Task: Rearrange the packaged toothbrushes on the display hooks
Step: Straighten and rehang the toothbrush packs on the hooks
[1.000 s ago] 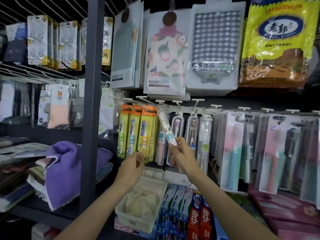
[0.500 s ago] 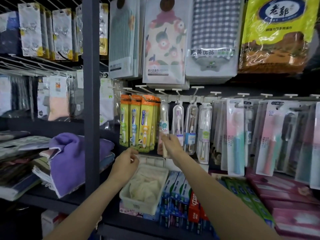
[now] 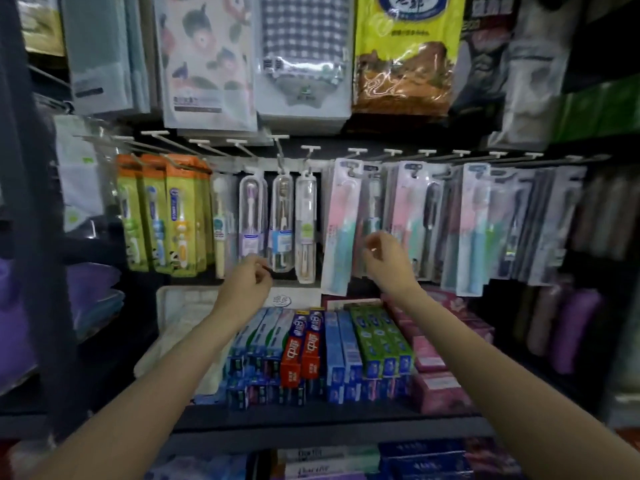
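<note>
Toothbrush rack [image 3: 242, 216] restocked; right hand [image 3: 384, 261] shifted rightward, empty.

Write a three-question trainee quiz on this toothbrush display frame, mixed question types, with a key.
1. True or false: the right hand grips a toothbrush pack.
2. Which packs hang furthest left on the hooks? A orange-topped packs B clear cases C pink-and-teal packs
3. What lies on the shelf directly below the two hands?

Key: 1 false, both it and the left hand hold nothing. 2 A. 3 Toothpaste boxes.
</note>
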Action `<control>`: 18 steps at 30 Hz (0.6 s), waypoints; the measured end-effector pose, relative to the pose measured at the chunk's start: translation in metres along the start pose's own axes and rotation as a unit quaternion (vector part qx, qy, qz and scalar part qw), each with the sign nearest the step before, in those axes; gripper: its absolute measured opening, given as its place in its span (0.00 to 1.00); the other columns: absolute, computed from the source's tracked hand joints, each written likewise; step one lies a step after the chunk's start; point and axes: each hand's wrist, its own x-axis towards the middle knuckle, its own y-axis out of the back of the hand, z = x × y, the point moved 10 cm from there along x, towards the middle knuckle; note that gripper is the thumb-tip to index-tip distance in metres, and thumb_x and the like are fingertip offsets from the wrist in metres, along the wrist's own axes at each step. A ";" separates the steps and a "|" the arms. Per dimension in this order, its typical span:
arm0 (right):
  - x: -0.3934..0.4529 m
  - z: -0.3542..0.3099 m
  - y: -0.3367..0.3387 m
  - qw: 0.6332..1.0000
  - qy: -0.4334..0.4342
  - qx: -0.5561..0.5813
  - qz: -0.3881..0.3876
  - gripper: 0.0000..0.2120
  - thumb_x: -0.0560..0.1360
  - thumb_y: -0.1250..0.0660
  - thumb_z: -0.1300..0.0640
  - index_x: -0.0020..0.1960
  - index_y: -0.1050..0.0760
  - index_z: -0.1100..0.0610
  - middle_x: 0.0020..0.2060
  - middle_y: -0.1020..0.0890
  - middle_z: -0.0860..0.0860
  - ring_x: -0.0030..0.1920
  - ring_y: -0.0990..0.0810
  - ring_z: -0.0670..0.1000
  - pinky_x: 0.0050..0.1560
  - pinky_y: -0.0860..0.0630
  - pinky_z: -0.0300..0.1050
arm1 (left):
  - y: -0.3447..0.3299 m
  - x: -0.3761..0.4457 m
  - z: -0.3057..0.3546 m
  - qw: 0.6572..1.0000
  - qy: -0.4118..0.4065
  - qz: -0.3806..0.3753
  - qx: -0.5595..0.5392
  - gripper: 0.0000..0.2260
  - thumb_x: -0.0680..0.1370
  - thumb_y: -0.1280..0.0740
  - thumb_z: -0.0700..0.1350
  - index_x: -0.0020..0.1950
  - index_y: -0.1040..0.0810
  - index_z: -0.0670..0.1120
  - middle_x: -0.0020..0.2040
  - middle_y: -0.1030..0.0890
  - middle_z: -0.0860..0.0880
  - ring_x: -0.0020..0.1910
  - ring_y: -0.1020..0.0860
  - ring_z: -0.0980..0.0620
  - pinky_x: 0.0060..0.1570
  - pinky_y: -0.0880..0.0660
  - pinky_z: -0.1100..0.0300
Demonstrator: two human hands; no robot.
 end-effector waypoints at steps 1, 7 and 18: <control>0.001 0.014 0.018 1.000 -0.010 -0.004 0.021 0.09 0.76 0.40 0.66 0.56 0.28 0.66 0.52 0.24 0.61 0.47 0.26 0.54 0.41 0.37 0.34 | -0.011 0.000 0.013 1.000 -0.011 -0.004 -0.012 0.11 0.78 0.39 0.38 0.60 0.28 0.40 0.51 0.23 0.44 0.48 0.26 0.51 0.46 0.32 0.62; 0.017 0.092 0.076 0.991 -0.126 -0.032 0.023 0.17 0.78 0.38 0.59 0.62 0.34 0.67 0.48 0.27 0.58 0.48 0.25 0.58 0.41 0.34 0.43 | -0.069 0.006 0.072 0.997 -0.067 -0.013 -0.023 0.17 0.78 0.37 0.40 0.66 0.33 0.43 0.63 0.30 0.43 0.62 0.30 0.47 0.57 0.33 0.58; 0.046 0.127 0.029 0.979 -0.168 0.112 -0.011 0.38 0.73 0.31 0.52 0.73 0.48 0.64 0.70 0.38 0.61 0.67 0.34 0.61 0.64 0.32 0.53 | -0.135 0.009 0.079 0.996 -0.043 -0.069 0.037 0.21 0.77 0.36 0.43 0.68 0.33 0.58 0.73 0.46 0.40 0.74 0.48 0.41 0.71 0.45 0.52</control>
